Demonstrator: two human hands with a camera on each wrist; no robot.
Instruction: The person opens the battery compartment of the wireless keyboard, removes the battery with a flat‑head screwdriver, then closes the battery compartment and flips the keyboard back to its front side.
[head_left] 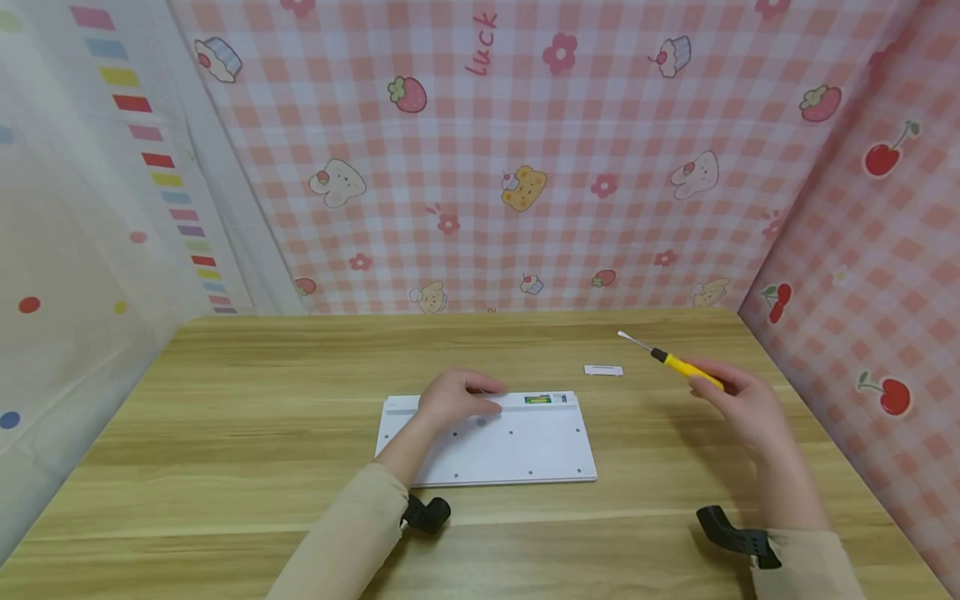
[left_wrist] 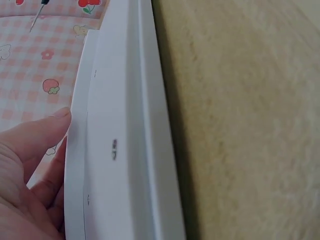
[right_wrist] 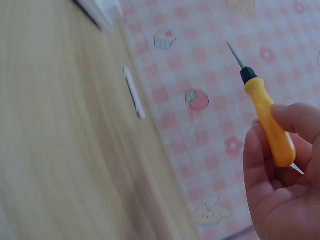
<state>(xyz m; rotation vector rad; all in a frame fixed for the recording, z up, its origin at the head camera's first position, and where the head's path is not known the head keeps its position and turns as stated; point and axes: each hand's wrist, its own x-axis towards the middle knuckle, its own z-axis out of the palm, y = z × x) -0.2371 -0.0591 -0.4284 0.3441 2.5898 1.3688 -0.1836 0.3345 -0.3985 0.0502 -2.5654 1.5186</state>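
Note:
A white keyboard lies on its face, its underside up, with small dark screw spots showing. In its far strip is an uncovered battery slot holding a green-and-yellow battery. My left hand holds the keyboard's far edge, left of that slot, with thumb and fingers around the rim. Raised at the right, my right hand grips a screwdriver by its yellow handle, its thin metal tip pointing up and to the left. A small white battery cover rests on the table beyond the keyboard's right corner.
The wooden table reaches back to a pink checked cloth. Another checked cloth hangs on the right, and a pale dotted curtain on the left. Black wrist mounts sit on both sleeves.

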